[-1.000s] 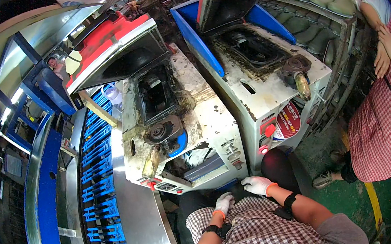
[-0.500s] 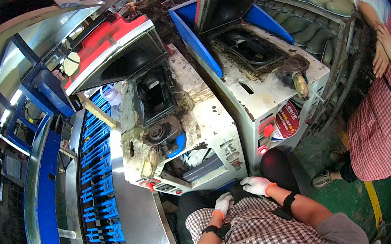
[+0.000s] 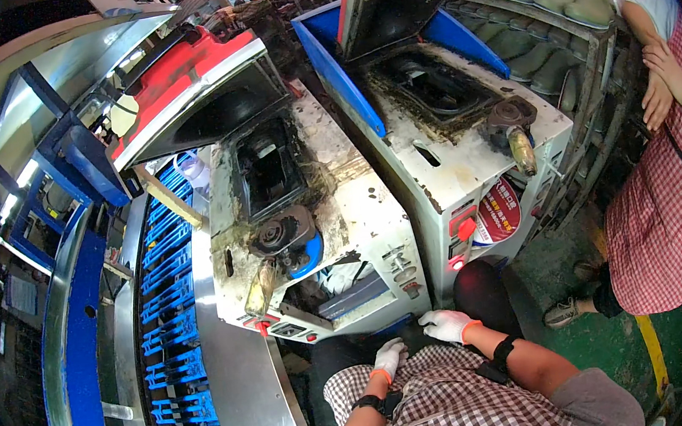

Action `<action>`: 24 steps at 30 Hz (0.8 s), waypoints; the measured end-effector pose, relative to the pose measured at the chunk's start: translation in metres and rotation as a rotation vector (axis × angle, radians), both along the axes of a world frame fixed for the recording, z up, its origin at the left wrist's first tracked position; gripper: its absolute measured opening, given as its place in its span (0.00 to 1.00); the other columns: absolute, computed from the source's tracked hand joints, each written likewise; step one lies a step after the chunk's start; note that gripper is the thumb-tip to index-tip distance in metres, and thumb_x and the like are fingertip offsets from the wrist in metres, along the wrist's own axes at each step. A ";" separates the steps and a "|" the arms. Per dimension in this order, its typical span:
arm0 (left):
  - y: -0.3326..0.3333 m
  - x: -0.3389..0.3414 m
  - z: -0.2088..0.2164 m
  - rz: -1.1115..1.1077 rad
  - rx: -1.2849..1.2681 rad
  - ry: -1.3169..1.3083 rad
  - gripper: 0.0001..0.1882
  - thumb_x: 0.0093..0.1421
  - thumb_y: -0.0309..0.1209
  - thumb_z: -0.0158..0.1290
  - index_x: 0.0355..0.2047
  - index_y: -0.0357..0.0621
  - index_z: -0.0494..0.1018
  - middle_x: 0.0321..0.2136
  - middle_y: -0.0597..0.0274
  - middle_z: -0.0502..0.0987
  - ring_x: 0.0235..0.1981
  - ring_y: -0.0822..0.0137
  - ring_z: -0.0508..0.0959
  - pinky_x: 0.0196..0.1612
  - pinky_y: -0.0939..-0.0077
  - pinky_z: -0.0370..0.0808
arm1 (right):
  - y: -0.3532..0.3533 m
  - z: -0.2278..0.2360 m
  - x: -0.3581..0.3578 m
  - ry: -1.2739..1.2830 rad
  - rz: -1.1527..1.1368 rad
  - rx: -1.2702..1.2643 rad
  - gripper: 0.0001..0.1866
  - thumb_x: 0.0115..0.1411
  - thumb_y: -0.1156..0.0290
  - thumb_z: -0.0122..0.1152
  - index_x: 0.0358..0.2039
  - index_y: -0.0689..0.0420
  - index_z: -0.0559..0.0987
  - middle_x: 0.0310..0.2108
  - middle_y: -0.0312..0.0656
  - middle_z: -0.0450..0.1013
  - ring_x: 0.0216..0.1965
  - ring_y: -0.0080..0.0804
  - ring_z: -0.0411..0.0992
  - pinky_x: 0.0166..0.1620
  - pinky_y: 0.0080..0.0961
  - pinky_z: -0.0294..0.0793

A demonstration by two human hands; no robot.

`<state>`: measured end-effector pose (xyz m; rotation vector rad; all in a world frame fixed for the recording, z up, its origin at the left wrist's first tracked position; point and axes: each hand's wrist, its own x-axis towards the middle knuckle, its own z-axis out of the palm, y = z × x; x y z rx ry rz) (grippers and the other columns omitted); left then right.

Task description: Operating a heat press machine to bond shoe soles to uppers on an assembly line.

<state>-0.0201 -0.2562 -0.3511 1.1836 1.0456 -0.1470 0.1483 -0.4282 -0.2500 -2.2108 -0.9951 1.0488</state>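
Left hand (image 3: 389,356) and right hand (image 3: 448,325) loosely open, white material (image 3: 344,276) in machine compartment (image 3: 364,316)

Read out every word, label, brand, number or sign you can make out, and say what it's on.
Round red-and-white printed disc at the front of the right-hand white metal machine: pale characters; I won't copy its wording.
Small dark rectangular fitting on the left-hand white metal machine: any markings too small to read.
Pale rectangular sheet, far left: too blurred.
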 end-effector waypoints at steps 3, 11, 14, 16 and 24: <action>0.000 -0.001 -0.001 -0.008 -0.002 -0.004 0.22 0.72 0.31 0.51 0.65 0.44 0.71 0.45 0.57 0.84 0.39 0.64 0.84 0.37 0.70 0.81 | 0.000 0.001 0.000 0.004 0.001 -0.003 0.25 0.68 0.54 0.56 0.61 0.51 0.79 0.61 0.47 0.75 0.62 0.47 0.73 0.65 0.36 0.71; 0.001 -0.001 -0.002 -0.001 -0.023 -0.018 0.22 0.72 0.31 0.51 0.65 0.44 0.70 0.44 0.57 0.84 0.38 0.63 0.84 0.36 0.70 0.81 | 0.001 0.003 -0.001 0.008 -0.006 -0.010 0.25 0.68 0.54 0.56 0.61 0.51 0.79 0.62 0.46 0.75 0.63 0.47 0.73 0.65 0.36 0.71; 0.001 -0.001 -0.002 0.003 -0.016 -0.016 0.22 0.72 0.31 0.51 0.65 0.43 0.71 0.42 0.57 0.84 0.36 0.63 0.84 0.35 0.70 0.81 | 0.001 0.001 0.000 -0.002 0.001 -0.003 0.25 0.68 0.53 0.56 0.61 0.51 0.79 0.62 0.46 0.75 0.63 0.47 0.73 0.65 0.35 0.71; 0.001 -0.001 -0.001 0.005 -0.019 -0.020 0.22 0.72 0.31 0.51 0.65 0.43 0.71 0.42 0.57 0.84 0.36 0.64 0.84 0.34 0.70 0.81 | 0.001 0.000 0.000 0.004 0.000 0.004 0.25 0.68 0.53 0.56 0.61 0.51 0.79 0.62 0.46 0.75 0.63 0.47 0.73 0.65 0.35 0.71; 0.001 -0.003 -0.004 -0.006 -0.036 -0.039 0.22 0.73 0.31 0.50 0.66 0.42 0.70 0.40 0.57 0.85 0.34 0.65 0.84 0.34 0.70 0.81 | 0.000 0.002 -0.002 0.005 -0.004 0.014 0.25 0.68 0.54 0.56 0.60 0.51 0.79 0.61 0.47 0.76 0.62 0.47 0.73 0.64 0.35 0.71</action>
